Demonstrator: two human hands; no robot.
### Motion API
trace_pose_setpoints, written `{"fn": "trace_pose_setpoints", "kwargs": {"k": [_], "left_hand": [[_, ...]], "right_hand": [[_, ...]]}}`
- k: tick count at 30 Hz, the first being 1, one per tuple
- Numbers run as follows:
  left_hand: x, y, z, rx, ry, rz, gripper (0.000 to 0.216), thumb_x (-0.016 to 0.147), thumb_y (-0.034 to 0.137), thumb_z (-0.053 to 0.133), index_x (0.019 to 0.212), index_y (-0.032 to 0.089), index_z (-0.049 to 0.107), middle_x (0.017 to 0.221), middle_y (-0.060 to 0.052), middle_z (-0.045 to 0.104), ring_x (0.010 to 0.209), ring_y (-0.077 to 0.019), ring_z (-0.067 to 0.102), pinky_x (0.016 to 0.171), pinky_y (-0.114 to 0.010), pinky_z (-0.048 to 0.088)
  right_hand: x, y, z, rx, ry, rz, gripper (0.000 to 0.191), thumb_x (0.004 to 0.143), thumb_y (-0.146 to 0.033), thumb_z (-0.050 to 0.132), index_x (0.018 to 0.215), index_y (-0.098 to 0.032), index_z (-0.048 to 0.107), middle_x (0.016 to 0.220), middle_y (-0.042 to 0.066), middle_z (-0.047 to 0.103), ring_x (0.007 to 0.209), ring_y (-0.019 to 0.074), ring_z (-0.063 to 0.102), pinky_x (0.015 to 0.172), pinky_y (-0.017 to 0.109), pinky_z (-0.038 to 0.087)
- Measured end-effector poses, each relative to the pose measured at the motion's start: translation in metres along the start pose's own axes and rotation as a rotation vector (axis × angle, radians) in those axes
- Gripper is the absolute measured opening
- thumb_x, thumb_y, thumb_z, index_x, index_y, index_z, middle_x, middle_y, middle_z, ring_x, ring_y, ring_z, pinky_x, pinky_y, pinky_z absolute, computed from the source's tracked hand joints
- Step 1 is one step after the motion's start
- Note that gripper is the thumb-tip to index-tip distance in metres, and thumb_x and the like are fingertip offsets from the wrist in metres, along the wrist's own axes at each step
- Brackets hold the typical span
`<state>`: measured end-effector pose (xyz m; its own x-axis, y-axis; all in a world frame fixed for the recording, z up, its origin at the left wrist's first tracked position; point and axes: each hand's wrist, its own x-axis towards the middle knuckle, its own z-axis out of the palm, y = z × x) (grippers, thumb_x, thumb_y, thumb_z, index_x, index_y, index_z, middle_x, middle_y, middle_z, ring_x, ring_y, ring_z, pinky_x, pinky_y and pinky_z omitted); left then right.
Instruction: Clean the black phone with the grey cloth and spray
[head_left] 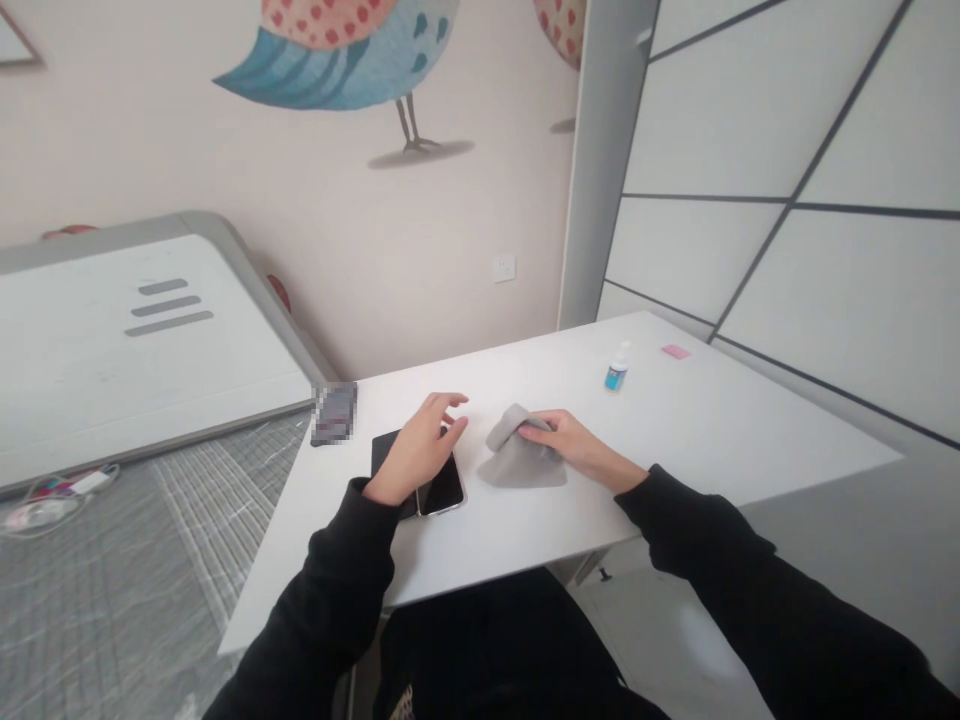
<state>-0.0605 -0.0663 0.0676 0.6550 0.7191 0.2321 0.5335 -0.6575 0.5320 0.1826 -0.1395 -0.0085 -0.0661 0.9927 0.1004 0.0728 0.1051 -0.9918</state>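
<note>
My right hand (pixel 559 437) pinches a grey cloth (pixel 523 462) by its upper edge, and the cloth's lower part spreads over the white table (pixel 517 545). To the left, my left hand (pixel 424 445) hovers with its fingers apart and nothing between them. Beneath that hand and wrist lies a dark, flat device like an unfolded phone or tablet (pixel 441 490), its glossy black screen partly hidden. A gap separates my left fingers from the cloth.
A small clear bottle with blue liquid (pixel 616 375) stands at the back right, near a pink piece (pixel 676 351). A dark, pixelated item (pixel 334 413) lies at the table's left edge. A bed (pixel 202 490) is on the left, and a panelled wardrobe (pixel 847 270) on the right.
</note>
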Motion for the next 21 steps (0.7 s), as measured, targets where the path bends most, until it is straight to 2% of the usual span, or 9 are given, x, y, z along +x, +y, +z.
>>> {"fn": "trace_pose_setpoints", "kwargs": {"k": [2, 4, 7, 10, 12, 15, 19, 21], "left_hand": [[-0.032, -0.018, 0.001, 0.327, 0.094, -0.082, 0.041, 0.098, 0.037, 0.046, 0.134, 0.017, 0.052, 0.141, -0.019, 0.053, 0.125, -0.0335, 0.058, 0.103, -0.051, 0.048], [-0.064, -0.037, 0.008, 0.505, 0.109, -0.175, 0.053, 0.099, 0.043, 0.045, 0.142, 0.012, 0.046, 0.152, -0.027, 0.041, 0.138, -0.0407, 0.047, 0.107, -0.058, 0.044], [-0.099, -0.061, 0.020, 0.565, 0.046, -0.296, 0.066, 0.099, 0.053, 0.044, 0.151, 0.013, 0.038, 0.160, -0.028, 0.031, 0.147, -0.0435, 0.035, 0.111, -0.062, 0.038], [-0.115, -0.074, 0.024, 0.526, 0.002, -0.331, 0.068, 0.100, 0.054, 0.041, 0.156, 0.018, 0.030, 0.165, -0.025, 0.024, 0.152, -0.0415, 0.026, 0.114, -0.061, 0.035], [-0.119, -0.078, 0.020, 0.517, 0.006, -0.354, 0.070, 0.099, 0.054, 0.043, 0.157, 0.018, 0.029, 0.164, -0.024, 0.026, 0.151, -0.0418, 0.028, 0.114, -0.059, 0.036], [-0.122, -0.080, 0.009, 0.547, 0.034, -0.375, 0.067, 0.098, 0.043, 0.043, 0.156, 0.013, 0.029, 0.157, -0.025, 0.039, 0.144, -0.0392, 0.041, 0.113, -0.055, 0.038], [-0.122, -0.077, -0.006, 0.596, 0.111, -0.385, 0.068, 0.094, 0.042, 0.046, 0.151, 0.006, 0.034, 0.134, -0.023, 0.061, 0.125, -0.0384, 0.057, 0.106, -0.052, 0.045], [-0.121, -0.077, -0.012, 0.581, 0.126, -0.410, 0.073, 0.090, 0.044, 0.053, 0.150, 0.006, 0.034, 0.125, -0.022, 0.065, 0.119, -0.0386, 0.059, 0.103, -0.051, 0.047]], "right_hand": [[-0.003, 0.003, 0.000, 0.169, 0.015, 0.067, 0.038, 0.084, -0.049, 0.073, 0.098, -0.014, 0.075, 0.093, 0.008, 0.079, 0.082, 0.0228, 0.073, 0.077, 0.034, 0.057], [-0.003, 0.008, -0.001, 0.333, 0.027, 0.138, 0.031, 0.078, -0.042, 0.078, 0.095, -0.016, 0.076, 0.095, 0.008, 0.080, 0.084, 0.0239, 0.075, 0.081, 0.035, 0.059], [-0.001, 0.014, 0.000, 0.399, 0.051, 0.169, 0.024, 0.075, -0.034, 0.079, 0.094, -0.019, 0.075, 0.097, 0.008, 0.080, 0.091, 0.0266, 0.076, 0.085, 0.037, 0.061], [0.000, 0.019, 0.003, 0.362, 0.048, 0.166, 0.025, 0.082, -0.039, 0.073, 0.097, -0.019, 0.073, 0.097, 0.008, 0.080, 0.098, 0.0288, 0.075, 0.089, 0.040, 0.062], [-0.001, 0.020, 0.006, 0.350, 0.059, 0.175, 0.028, 0.086, -0.044, 0.068, 0.099, -0.020, 0.073, 0.098, 0.008, 0.080, 0.100, 0.0291, 0.075, 0.090, 0.041, 0.062], [-0.003, 0.021, 0.010, 0.329, 0.105, 0.171, 0.027, 0.090, -0.045, 0.063, 0.098, -0.021, 0.072, 0.104, 0.008, 0.080, 0.099, 0.0283, 0.076, 0.089, 0.042, 0.062], [-0.007, 0.021, 0.012, 0.329, 0.124, 0.163, 0.030, 0.095, -0.044, 0.050, 0.095, -0.021, 0.069, 0.101, 0.008, 0.080, 0.094, 0.0275, 0.077, 0.091, 0.045, 0.061], [-0.008, 0.022, 0.009, 0.335, 0.142, 0.167, 0.030, 0.095, -0.042, 0.046, 0.089, -0.021, 0.067, 0.093, 0.008, 0.080, 0.089, 0.0279, 0.077, 0.088, 0.046, 0.062]]}}
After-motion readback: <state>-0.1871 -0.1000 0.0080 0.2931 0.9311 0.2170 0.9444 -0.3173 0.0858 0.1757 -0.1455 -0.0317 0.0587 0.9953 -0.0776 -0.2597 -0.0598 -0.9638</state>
